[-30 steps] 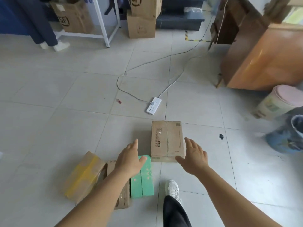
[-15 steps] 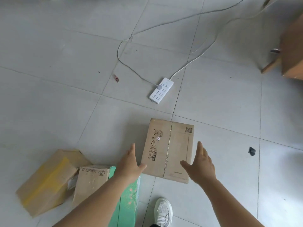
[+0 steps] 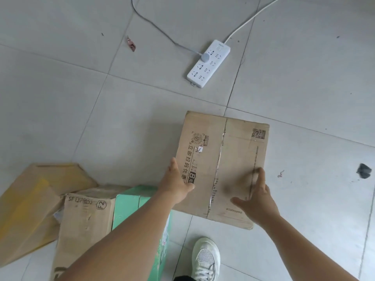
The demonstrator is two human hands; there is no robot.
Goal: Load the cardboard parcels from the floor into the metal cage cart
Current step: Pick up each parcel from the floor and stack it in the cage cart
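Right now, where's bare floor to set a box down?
Bare tile lies left of the power strip, above the yellow-taped box, and right of the brown parcel. Crowded: the SF Express box and green box are bunched together.

Brown parcel (image 3: 223,167) printed black, green box (image 3: 129,201), seemingly yellow-taped parcel (image 3: 30,207), white power strip (image 3: 209,63).

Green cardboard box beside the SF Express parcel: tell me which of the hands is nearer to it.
Left. The left hand is just past the green cardboard box's far corner, its forearm crossing over the box. The right hand is off to the right, over the brown cardboard parcel.
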